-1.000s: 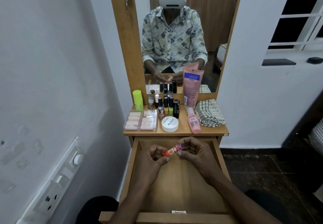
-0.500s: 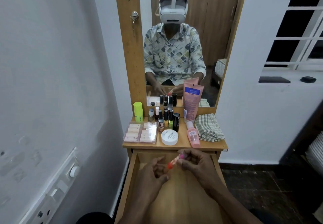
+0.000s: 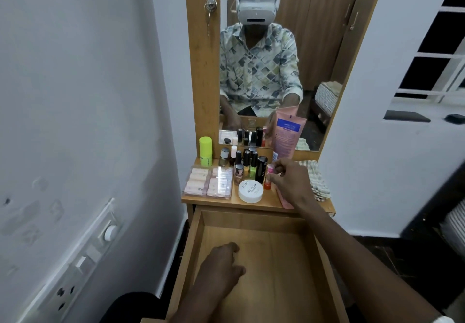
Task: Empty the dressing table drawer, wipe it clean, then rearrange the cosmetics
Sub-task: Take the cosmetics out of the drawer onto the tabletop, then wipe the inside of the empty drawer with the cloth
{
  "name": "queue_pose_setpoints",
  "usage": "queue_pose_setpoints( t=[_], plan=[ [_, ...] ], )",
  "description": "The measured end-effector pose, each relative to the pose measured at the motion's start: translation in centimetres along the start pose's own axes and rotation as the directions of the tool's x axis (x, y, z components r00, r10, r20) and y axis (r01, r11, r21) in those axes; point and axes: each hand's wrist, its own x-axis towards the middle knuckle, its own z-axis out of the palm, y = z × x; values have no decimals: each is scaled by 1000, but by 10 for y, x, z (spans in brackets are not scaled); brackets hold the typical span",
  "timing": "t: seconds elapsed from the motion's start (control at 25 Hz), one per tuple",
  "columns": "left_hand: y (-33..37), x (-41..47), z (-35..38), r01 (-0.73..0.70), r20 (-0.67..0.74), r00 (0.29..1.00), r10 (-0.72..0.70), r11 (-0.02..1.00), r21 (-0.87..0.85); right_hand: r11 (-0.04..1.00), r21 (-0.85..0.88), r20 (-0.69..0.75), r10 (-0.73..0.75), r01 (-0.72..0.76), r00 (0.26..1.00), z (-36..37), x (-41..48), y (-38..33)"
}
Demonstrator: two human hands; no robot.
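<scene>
The drawer (image 3: 276,259) stands open toward us, its wide wooden floor showing between the side walls. Our left grip (image 3: 221,269) hangs over its near-left part, fingers loosely curled, holding nothing. At the crowded tabletop (image 3: 251,205), our right grip (image 3: 292,184) pinches the tube (image 3: 268,176) upright, pink cap up, just right of the black bottle (image 3: 261,169).

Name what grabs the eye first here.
The right hand pinches a small orange-pink tube upright beside the bottles on the tabletop, mid-frame. Below it the open drawer fills the lower middle, the left hand loosely curled inside. Up top, the mirror shows a person in a white headset.
</scene>
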Motion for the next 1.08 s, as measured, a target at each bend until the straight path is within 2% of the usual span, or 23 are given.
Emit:
queue_pose_setpoints(
  t=[0.24, 0.4, 0.48, 0.56, 0.6, 0.68, 0.76, 0.84, 0.92, 1.08],
  plan=[
    [0, -2, -1, 0, 5, 1000, -1, 999, 47, 1000, -15, 2, -2, 2, 1000, 5, -5, 4],
    [-1, -3, 0, -12, 12, 1000, 12, 1000, 19, 999, 47, 3, 1, -1, 1000, -1, -12, 1],
    [-2, -1, -6, -26, 11, 1000, 27, 999, -48, 998, 64, -76, -24, 29, 997, -14, -16, 0],
    [-4, 8, -22, -53, -24, 998, 51, 996, -77, 999, -5, -154, -48, 47, 987, -36, -15, 7],
    [-5, 15, -31, -68, -48, 997, 65, 996, -62, 997, -80, -134, -30, 19, 991, -46, -12, 16],
    [-9, 26, -47, -97, -82, 992, 98, 995, 9, 964, -263, 34, 43, -32, 998, -64, -10, 40],
    [-17, 37, -54, -154, -129, 978, 163, 985, 74, 941, -337, 235, 67, 16, 970, -73, -14, 62],
    [-30, 46, -52, -193, -209, 957, 199, 980, 52, 919, -380, 380, 53, 104, 924, -73, -24, 76],
    [-40, 54, -49, -226, -270, 937, 222, 974, 18, 890, -433, 407, 54, 141, 912, -74, -26, 85],
    [-44, 56, -45, -277, -275, 918, 287, 958, 74, 808, -553, 447, 80, 205, 891, -79, -28, 84]
  ],
)
